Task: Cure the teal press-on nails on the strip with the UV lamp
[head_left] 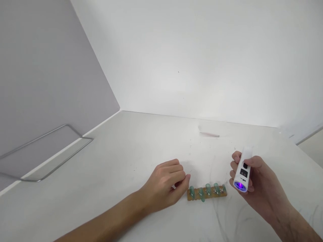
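My right hand [262, 185] is wrapped round a white handheld UV lamp [243, 169], thumb resting by its dark button. The lamp's lit end glows violet and points toward me. To its left, a narrow brown strip [196, 196] lies on the table, carrying several glossy green press-on nails [208, 190] in a row. Beside the strip's left end rests my left hand [168, 183], its fingers curled in and the thumb close to the strip. Nothing shows between those fingers; whether the thumb touches the strip is unclear.
Near the back wall lies a thin pale pink stick [209, 134] with a clear curved end. A bent metal wire frame [67, 163] stands at the left edge. The white table [113, 148] meets a white wall [176, 50] behind and a grey panel [50, 67] on the left.
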`<state>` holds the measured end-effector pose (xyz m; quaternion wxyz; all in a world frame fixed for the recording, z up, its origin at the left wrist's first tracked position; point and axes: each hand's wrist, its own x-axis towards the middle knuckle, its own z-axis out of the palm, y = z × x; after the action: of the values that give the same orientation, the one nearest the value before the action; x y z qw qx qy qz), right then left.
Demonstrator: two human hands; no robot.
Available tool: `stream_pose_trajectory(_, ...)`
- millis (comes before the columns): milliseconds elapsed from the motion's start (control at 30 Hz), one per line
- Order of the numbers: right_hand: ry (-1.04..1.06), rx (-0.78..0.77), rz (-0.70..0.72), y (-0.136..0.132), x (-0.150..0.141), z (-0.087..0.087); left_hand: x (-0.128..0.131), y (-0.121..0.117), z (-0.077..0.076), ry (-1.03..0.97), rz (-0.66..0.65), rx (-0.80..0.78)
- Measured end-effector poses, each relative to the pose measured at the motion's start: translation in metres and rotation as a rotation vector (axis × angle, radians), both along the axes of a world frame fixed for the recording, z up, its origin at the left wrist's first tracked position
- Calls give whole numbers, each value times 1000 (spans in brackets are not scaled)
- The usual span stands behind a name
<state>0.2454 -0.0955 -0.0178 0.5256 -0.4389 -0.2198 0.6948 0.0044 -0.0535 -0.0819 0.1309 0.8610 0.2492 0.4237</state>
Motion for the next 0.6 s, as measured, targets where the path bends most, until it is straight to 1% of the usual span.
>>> stream_pose_trajectory(167,-14,16,8,-1,1,0,-1,-1,0,23,1,2)
stream_pose_trajectory(433,-43,22,28,-3,-4,8,-2,2,-3,66,1,11)
stream_pose_trajectory(600,-46,26,28,-5,-5,8,-3,2,-4,78,9,21)
